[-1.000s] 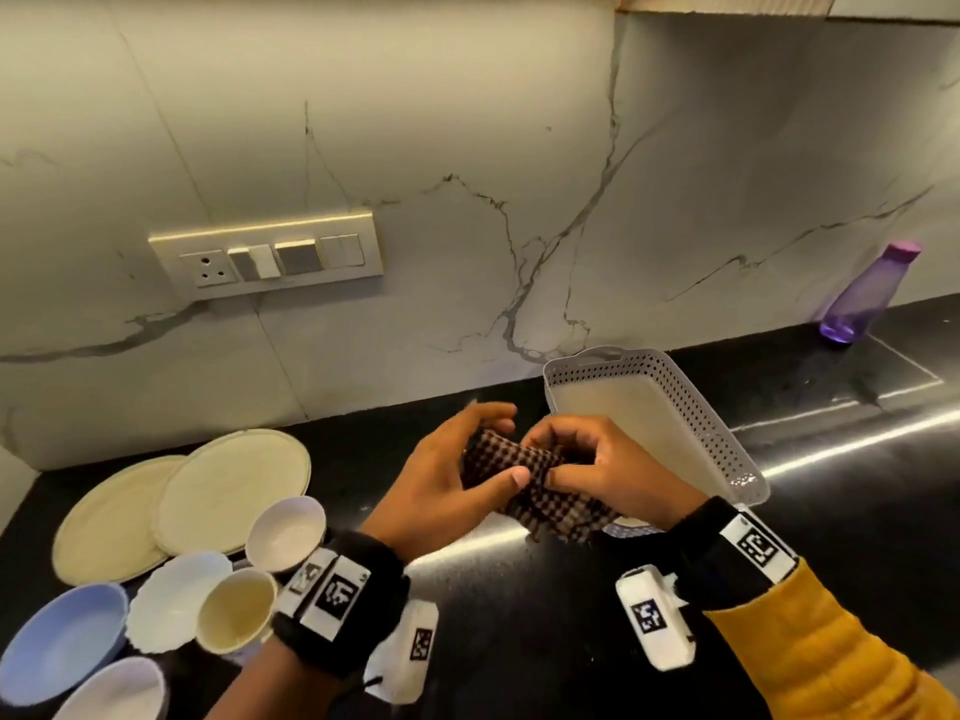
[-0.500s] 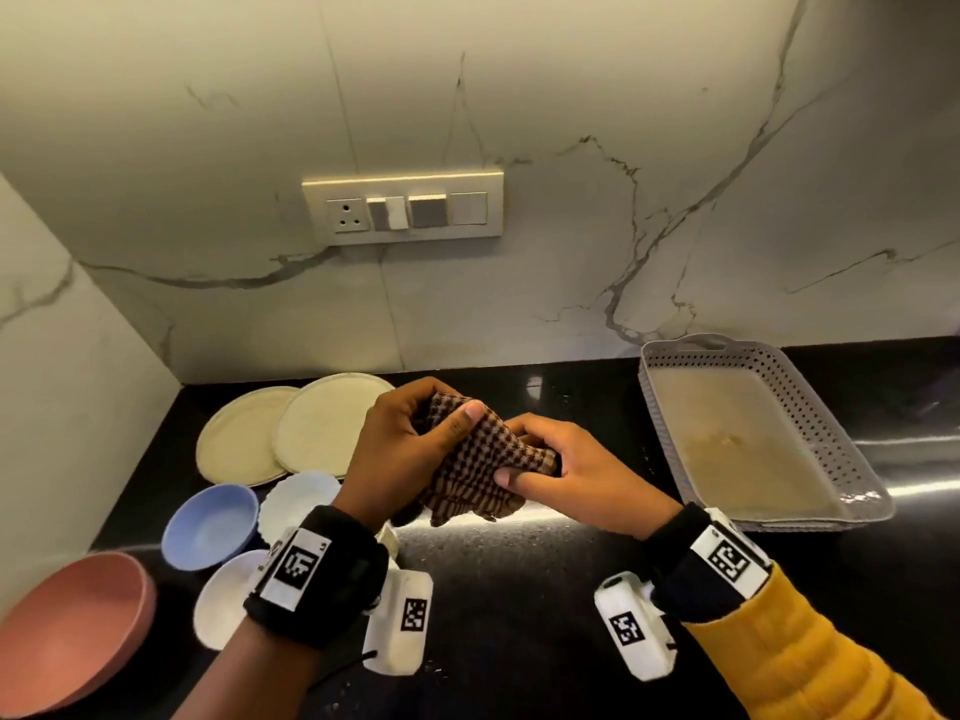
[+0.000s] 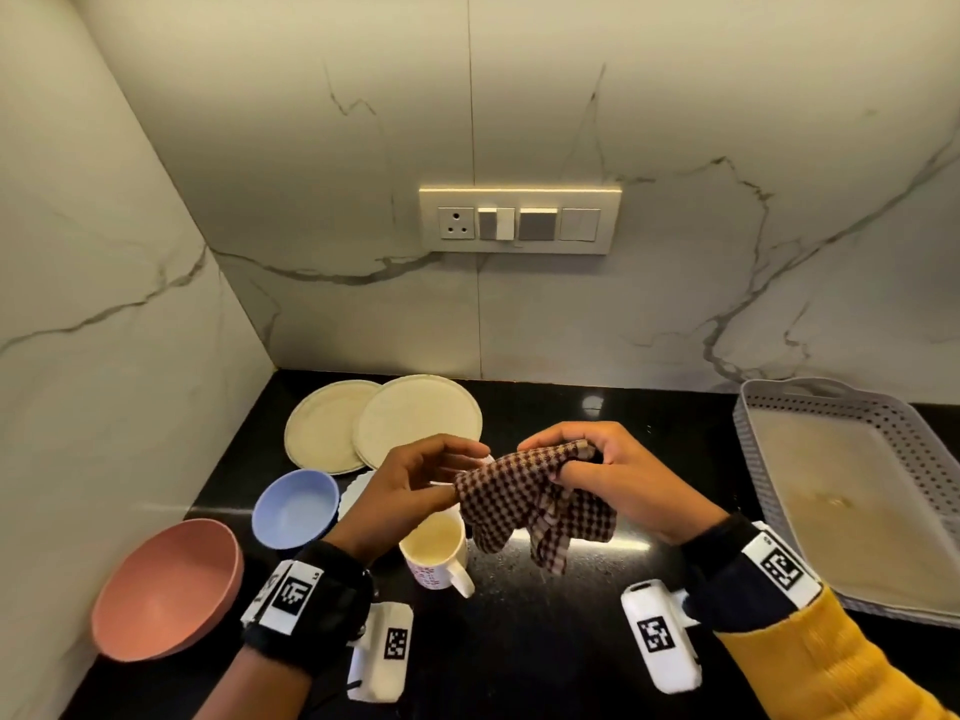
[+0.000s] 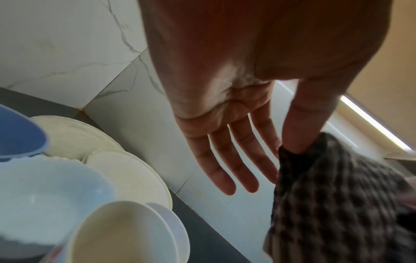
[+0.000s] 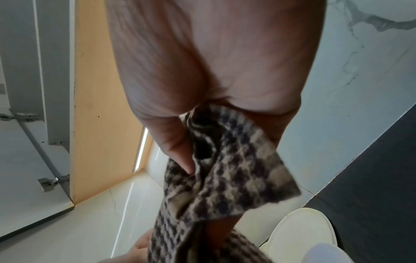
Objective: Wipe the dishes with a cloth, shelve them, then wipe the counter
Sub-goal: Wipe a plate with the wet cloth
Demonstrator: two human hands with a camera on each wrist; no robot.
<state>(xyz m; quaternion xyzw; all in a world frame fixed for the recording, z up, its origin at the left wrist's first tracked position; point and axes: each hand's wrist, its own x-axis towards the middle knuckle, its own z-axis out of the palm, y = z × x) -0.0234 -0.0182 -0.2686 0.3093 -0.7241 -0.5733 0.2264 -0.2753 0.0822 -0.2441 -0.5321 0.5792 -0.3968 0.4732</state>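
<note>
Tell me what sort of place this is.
Probably a home kitchen: a black counter against marble-look walls, plates, bowls and a mug set out on it, and a checked cloth in the right hand.

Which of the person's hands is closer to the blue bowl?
Left. The left hand hovers just right of the blue bowl; the right hand is farther right, holding the checked cloth.

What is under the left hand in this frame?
A cream mug stands on the counter below the left hand, its inside looking empty. A white dish beside it is mostly hidden by the hand.
</note>
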